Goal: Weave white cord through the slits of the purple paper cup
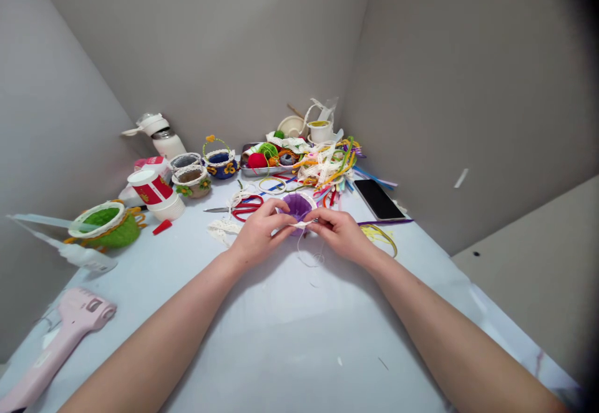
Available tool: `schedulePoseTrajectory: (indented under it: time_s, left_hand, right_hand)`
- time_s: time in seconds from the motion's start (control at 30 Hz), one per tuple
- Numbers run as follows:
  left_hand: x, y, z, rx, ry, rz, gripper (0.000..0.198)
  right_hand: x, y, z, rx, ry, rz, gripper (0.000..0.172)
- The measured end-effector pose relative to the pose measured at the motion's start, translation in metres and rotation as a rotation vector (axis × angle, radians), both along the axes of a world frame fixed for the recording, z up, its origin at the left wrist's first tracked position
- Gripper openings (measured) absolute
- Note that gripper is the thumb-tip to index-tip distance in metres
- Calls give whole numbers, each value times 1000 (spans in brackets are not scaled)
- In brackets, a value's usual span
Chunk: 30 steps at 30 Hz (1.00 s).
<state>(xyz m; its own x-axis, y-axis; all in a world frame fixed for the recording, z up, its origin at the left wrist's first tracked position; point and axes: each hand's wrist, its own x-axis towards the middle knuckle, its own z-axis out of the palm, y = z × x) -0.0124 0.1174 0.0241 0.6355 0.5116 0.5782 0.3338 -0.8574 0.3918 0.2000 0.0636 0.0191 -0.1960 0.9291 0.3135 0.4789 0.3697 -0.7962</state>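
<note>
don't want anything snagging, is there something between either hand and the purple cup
Nothing visible: the left hand and the right hand are both right at the purple cup, pinching white trim at its near edge. A loose thread trails below them, nearer the person, not in between.

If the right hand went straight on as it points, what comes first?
The white strip the right hand pinches, then probably the left hand; the purple cup is close too, but depth there is unclear.

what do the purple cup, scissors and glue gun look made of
Purple cup: possibly plastic or paper; inside shows upright ribs, but finish is unclear. Scissors: grey blades suggest metal; smooth red handles, likely plastic. Glue gun: probably plastic; smooth pink body, soft highlights.
</note>
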Motion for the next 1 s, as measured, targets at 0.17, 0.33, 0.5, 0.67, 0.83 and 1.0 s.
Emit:
schedulePoseTrajectory:
  time_s: [0.17,0.33,0.5,0.67,0.83,1.0]
  left_hand:
    - [4,0,-5,-4,-32,8,11]
    - [6,-3,-5,-19,-38,17,10]
    - [7,-4,-4,-25,-49,7,11]
    - [9,-2,-6,-32,-47,12,9]
    - [11,-3,-6,-41,-75,29,8]
    - [13,-3,-7,-67,-81,41,9]
  right_hand:
    - [-2,-6,4,54,-93,-73,25]
    - [-12,-7,2,144,-220,-93,17]
    - [-15,-5,-1,143,-232,-123,17]
    - [-13,-5,-2,138,-223,-124,16]
    - [-12,-4,-4,151,-204,-134,13]
    - [-12,-4,-3,126,-187,-139,14]
